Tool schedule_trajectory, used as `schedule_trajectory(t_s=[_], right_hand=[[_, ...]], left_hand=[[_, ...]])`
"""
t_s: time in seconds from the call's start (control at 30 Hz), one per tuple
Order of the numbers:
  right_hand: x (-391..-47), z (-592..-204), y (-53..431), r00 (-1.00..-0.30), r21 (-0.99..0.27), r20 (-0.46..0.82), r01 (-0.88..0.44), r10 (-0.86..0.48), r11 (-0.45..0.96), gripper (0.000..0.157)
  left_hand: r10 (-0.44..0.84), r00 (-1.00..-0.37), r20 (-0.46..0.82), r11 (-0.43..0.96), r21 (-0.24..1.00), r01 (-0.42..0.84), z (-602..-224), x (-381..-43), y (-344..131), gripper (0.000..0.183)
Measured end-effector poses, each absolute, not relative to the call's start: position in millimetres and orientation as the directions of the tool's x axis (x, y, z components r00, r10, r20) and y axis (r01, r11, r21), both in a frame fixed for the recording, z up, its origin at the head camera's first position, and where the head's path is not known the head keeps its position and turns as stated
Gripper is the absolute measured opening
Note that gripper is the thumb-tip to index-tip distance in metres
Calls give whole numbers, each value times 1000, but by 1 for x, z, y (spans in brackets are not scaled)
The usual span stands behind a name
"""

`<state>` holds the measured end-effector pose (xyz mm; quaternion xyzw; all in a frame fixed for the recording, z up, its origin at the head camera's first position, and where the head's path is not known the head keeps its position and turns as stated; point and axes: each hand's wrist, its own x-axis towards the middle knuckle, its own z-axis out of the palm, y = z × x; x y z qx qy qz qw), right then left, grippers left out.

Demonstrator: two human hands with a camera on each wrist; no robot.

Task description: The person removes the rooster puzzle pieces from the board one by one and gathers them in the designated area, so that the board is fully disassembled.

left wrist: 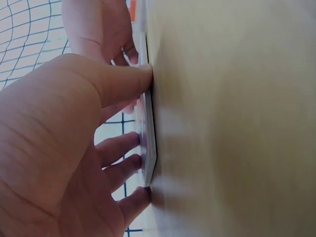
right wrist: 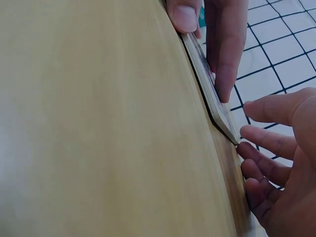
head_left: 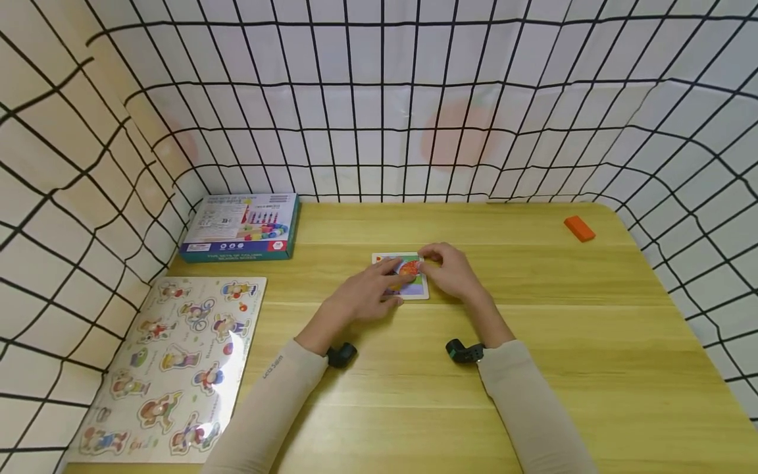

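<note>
A small, thick picture board [head_left: 422,289] with a white border and a red and green print lies on the table at centre. My left hand [head_left: 370,289] reaches over it from the left. Its thumb [left wrist: 143,76] is against the near edge, while the other fingers lie on the printed face and at the left end, hiding much of the picture. At the board's right side is my right hand [head_left: 453,271], loosely bent, with fingertips [right wrist: 242,148] right at the far right corner. The board's side edge [right wrist: 202,71] shows between the hands.
A boxed block set [head_left: 239,227] sits at the back left, with a large knob-less figure puzzle [head_left: 177,368] in front of it. An orange block [head_left: 580,228] lies at the back right. Black grid netting [head_left: 385,99] over white cloth surrounds the wooden table [head_left: 592,342].
</note>
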<state>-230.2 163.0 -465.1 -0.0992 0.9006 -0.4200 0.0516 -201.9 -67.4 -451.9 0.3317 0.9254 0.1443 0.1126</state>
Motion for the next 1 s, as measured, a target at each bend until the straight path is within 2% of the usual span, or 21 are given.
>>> schedule_trajectory(t_s=[0.37,1.0], right_hand=[[-229,-466,160,-977,-749,7,-145,-212,646,34],[-228,-460,158,-976,-787,-53,-89,-211,611,30]], left_hand=[[651,-751,-111,729,364,579,-450,-201,-66,52],[638,-760,-121,743,352,569,-451,-201,-62,50]])
